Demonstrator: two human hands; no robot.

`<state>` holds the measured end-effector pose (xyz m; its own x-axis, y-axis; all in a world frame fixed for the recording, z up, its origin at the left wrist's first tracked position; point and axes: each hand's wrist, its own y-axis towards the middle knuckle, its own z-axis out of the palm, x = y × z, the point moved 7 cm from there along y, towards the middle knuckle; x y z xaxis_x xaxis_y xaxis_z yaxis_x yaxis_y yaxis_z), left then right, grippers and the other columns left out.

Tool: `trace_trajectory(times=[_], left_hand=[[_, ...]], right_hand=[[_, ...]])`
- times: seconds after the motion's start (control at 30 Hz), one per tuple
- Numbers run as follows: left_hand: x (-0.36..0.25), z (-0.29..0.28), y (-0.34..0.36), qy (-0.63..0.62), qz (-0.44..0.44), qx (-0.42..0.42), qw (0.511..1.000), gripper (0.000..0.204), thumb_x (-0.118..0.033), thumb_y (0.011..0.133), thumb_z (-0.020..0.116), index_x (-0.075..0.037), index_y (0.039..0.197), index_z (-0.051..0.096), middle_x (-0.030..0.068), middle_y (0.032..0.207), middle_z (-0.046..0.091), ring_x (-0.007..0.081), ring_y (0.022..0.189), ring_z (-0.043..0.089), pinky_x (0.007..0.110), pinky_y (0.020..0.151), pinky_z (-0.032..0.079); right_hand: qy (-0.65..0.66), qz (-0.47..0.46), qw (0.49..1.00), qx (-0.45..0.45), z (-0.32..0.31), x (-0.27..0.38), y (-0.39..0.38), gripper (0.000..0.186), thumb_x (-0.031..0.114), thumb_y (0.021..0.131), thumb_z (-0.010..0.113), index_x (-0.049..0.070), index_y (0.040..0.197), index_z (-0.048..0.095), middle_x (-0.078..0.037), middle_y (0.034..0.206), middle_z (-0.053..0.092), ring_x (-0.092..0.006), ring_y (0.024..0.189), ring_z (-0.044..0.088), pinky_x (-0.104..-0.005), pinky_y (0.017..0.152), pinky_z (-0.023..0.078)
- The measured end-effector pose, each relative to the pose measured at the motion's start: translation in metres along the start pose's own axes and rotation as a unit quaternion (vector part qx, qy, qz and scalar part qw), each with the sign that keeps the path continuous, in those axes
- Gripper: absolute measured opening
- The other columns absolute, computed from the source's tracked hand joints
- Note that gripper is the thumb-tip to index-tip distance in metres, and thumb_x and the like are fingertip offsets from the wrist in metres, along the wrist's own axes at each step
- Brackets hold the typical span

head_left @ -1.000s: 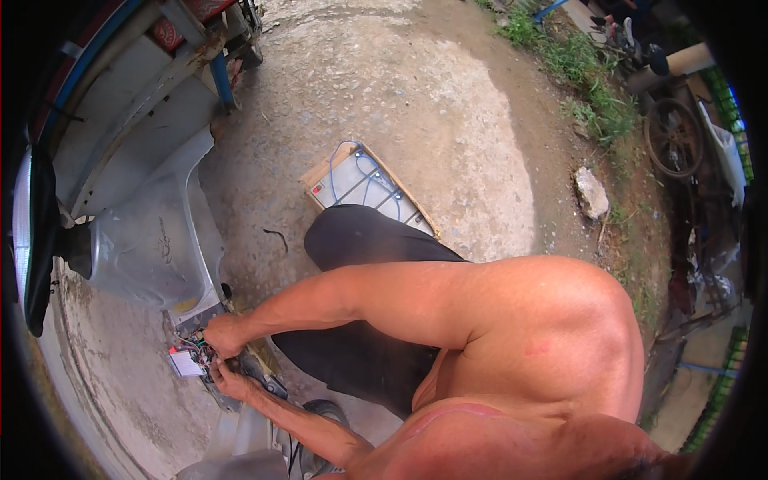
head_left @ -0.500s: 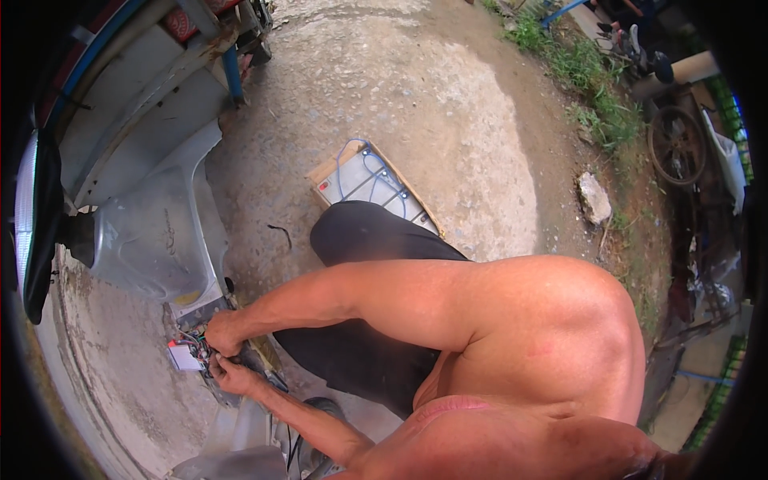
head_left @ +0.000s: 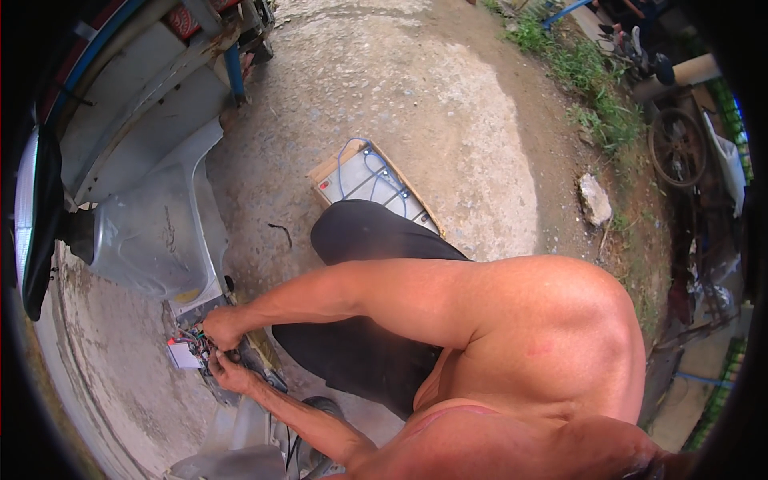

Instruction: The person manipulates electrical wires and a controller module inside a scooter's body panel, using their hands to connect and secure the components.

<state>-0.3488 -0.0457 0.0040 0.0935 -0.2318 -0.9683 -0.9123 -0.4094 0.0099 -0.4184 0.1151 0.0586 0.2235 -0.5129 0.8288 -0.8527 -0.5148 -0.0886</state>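
Note:
My right hand [head_left: 223, 327] bends over a tangle of thin coloured wires [head_left: 200, 339], its fingers closed on them. Just below it, my left hand [head_left: 230, 374] pinches at the same wires, its fingertips close to those of the right. The exact wire in each grip is too small to make out. Beside the wires sits a small white box with a red edge [head_left: 186, 354]. The wires lie in an opened compartment in the floorboard [head_left: 210, 304] of a grey scooter-like vehicle, behind its silvery front panel [head_left: 156, 240].
An open cardboard box [head_left: 322, 170] holding grey battery blocks with blue wires stands on the concrete beyond my dark-trousered knee [head_left: 360, 224]. A short black strip [head_left: 280, 234] lies nearby. A metal vehicle body [head_left: 152, 104] rises at upper left. A rock [head_left: 594, 199] and a wheel [head_left: 677, 146] are at right.
My right hand has shifted very slightly toward the left over the wires. My left hand stays nearly in place, and the surroundings look the same.

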Motion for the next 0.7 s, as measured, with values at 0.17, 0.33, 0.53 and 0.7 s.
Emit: trace_trajectory(times=[0.17, 0.33, 0.53, 0.7], left_hand=[[0.027, -0.010, 0.016, -0.060, -0.023, 0.043, 0.997, 0.025, -0.018, 0.101, 0.060, 0.003, 0.113, 0.064, 0.0073, 0.102, 0.066, 0.0157, 0.087, 0.061, 0.028, 0.074, 0.050], [0.006, 0.003, 0.000, -0.080, -0.020, 0.040, 0.996, 0.026, -0.016, 0.102, 0.058, 0.004, 0.117, 0.062, 0.0084, 0.106, 0.067, 0.0170, 0.091, 0.062, 0.029, 0.080, 0.051], [-0.015, 0.017, -0.003, -0.076, 0.032, 0.088, 0.993, 0.026, -0.014, 0.101, 0.057, 0.005, 0.118, 0.062, 0.0097, 0.109, 0.067, 0.0184, 0.095, 0.062, 0.031, 0.086, 0.051], [-0.024, 0.019, -0.011, -0.034, 0.074, 0.085, 0.993, 0.026, -0.013, 0.100, 0.058, 0.006, 0.116, 0.062, 0.0108, 0.111, 0.066, 0.0205, 0.098, 0.062, 0.032, 0.089, 0.051]], right_hand=[[0.002, 0.034, 0.999, -0.001, -0.001, 0.006, 0.000, 0.034, 0.032, 0.072, 0.071, 0.002, 0.086, 0.077, -0.021, 0.084, 0.073, -0.0375, 0.085, 0.072, -0.0468, 0.076, 0.056], [0.181, 0.075, 0.976, 0.096, 0.002, -0.004, -0.003, 0.034, 0.035, 0.076, 0.072, 0.002, 0.081, 0.076, -0.014, 0.072, 0.071, -0.0272, 0.065, 0.069, -0.0411, 0.060, 0.053], [0.436, 0.110, 0.891, 0.070, 0.004, -0.023, 0.003, 0.026, 0.024, 0.077, 0.069, -0.001, 0.073, 0.070, -0.009, 0.063, 0.063, -0.0213, 0.052, 0.060, -0.0407, 0.046, 0.044], [0.347, 0.034, 0.936, 0.045, 0.005, -0.012, -0.006, 0.027, 0.028, 0.079, 0.070, 0.002, 0.075, 0.071, -0.009, 0.064, 0.066, -0.0232, 0.056, 0.063, -0.0408, 0.052, 0.047]])
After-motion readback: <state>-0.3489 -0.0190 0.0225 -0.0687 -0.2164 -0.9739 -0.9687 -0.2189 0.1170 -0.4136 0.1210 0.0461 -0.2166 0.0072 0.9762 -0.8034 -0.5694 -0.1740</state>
